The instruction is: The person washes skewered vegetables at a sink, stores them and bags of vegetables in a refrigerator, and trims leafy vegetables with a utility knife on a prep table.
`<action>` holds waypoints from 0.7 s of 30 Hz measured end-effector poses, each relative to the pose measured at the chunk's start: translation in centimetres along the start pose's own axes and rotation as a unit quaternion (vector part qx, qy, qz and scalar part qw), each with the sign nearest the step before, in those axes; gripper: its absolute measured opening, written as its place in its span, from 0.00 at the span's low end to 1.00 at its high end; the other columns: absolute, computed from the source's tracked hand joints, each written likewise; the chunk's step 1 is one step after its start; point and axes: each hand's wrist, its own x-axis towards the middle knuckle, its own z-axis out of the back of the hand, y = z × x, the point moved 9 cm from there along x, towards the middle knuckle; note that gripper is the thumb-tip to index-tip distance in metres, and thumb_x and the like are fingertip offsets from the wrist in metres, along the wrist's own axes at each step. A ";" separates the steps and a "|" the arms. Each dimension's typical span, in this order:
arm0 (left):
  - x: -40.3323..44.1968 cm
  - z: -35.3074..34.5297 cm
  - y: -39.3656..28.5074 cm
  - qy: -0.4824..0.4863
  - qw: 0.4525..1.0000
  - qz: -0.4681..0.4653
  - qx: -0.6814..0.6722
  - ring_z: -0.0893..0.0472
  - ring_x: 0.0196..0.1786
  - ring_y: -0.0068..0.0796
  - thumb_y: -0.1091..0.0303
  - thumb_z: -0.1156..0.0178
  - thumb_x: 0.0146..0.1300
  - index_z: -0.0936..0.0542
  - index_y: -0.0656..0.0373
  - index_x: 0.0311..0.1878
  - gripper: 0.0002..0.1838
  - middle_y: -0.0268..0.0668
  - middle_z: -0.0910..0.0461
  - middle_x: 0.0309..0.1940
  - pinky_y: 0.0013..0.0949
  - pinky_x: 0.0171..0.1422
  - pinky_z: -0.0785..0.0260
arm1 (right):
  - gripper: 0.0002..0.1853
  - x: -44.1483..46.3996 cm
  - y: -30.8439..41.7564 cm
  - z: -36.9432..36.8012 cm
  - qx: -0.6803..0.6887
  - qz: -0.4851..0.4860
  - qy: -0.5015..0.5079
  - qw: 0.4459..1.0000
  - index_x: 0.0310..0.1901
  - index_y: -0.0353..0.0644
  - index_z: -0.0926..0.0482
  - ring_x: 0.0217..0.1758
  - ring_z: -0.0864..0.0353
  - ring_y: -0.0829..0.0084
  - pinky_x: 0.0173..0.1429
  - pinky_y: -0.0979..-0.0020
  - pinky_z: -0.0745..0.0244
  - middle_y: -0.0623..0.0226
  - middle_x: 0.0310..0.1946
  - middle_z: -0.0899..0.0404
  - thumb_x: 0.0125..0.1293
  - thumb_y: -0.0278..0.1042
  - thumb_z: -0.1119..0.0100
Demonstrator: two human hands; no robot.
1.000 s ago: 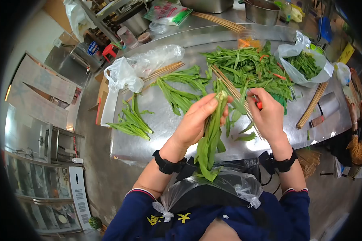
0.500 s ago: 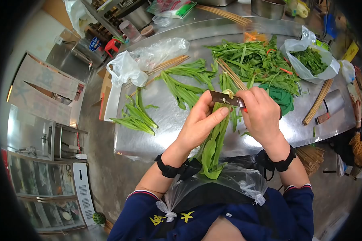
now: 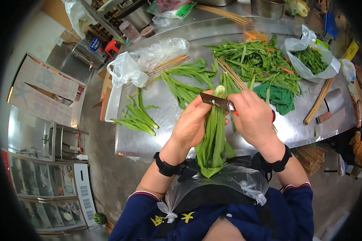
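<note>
A bunch of long-leaved green lettuce (image 3: 213, 140) hangs down toward my apron, with its pale stem end pointing away from me. My left hand (image 3: 189, 122) is wrapped round its upper part from the left. From the right, my right hand (image 3: 253, 116) grips a knife by its handle, of which a bit of red shows. The knife's dark, broad blade (image 3: 218, 101) lies crosswise over the lettuce just below the stem end, its tip close to my left fingers. Loose bamboo sticks (image 3: 232, 74) and a crumpled green cloth (image 3: 277, 98) lie beyond my hands.
More lettuce bunches (image 3: 185, 80) lie on the steel table (image 3: 149, 142) to the left, near a white plastic bag (image 3: 126, 68). A heap of cut leaves (image 3: 249, 60) and an open bag of greens (image 3: 309, 60) are at the back right. A cleaver (image 3: 333, 105) rests at the right.
The knife has shifted slightly left and toward me, and my left thumb no longer lies over the blade. The stem end now shows beyond the blade, with more of the lettuce uncovered.
</note>
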 end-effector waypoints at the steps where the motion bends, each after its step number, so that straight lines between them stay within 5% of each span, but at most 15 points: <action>1: -0.1 0.2 0.2 -0.006 1.000 0.001 -0.012 0.24 0.46 0.32 0.64 0.53 0.67 0.36 0.59 0.57 0.18 0.40 0.27 0.46 0.40 0.48 0.27 | 0.12 0.0 0.3 -0.2 -0.009 0.011 -0.003 1.000 0.34 0.44 0.28 0.29 0.29 0.67 0.30 0.67 0.32 0.67 0.24 0.34 0.43 0.22 0.44; 5: -0.4 0.6 0.2 -0.031 0.999 -0.011 0.020 0.25 0.46 0.37 0.64 0.53 0.66 0.35 0.62 0.56 0.18 0.41 0.29 0.48 0.41 0.47 0.28 | 0.11 0.0 0.3 -0.3 -0.034 0.026 0.000 0.999 0.34 0.44 0.28 0.29 0.29 0.69 0.30 0.68 0.32 0.68 0.23 0.34 0.45 0.24 0.45; 7: -0.7 0.2 0.2 -0.026 0.999 -0.015 0.036 0.27 0.47 0.28 0.65 0.50 0.66 0.37 0.58 0.57 0.19 0.36 0.30 0.47 0.37 0.47 0.28 | 0.15 -0.1 -0.1 -0.4 -0.043 0.014 0.005 0.999 0.34 0.42 0.27 0.30 0.28 0.64 0.30 0.66 0.32 0.66 0.25 0.32 0.40 0.20 0.42; 13: -0.7 0.3 0.1 -0.017 0.998 -0.019 0.064 0.28 0.45 0.23 0.65 0.49 0.65 0.35 0.57 0.56 0.18 0.33 0.31 0.46 0.32 0.46 0.28 | 0.10 0.3 -0.3 -0.1 -0.054 0.037 -0.003 0.998 0.33 0.44 0.28 0.28 0.29 0.69 0.29 0.69 0.32 0.69 0.23 0.34 0.45 0.25 0.45; 21: -0.4 0.7 0.2 -0.046 0.996 -0.045 0.058 0.26 0.44 0.27 0.68 0.49 0.64 0.36 0.57 0.56 0.18 0.36 0.30 0.45 0.34 0.45 0.27 | 0.10 0.3 0.2 -0.7 -0.027 0.027 0.018 0.999 0.33 0.44 0.29 0.28 0.29 0.68 0.27 0.69 0.32 0.69 0.23 0.34 0.45 0.24 0.45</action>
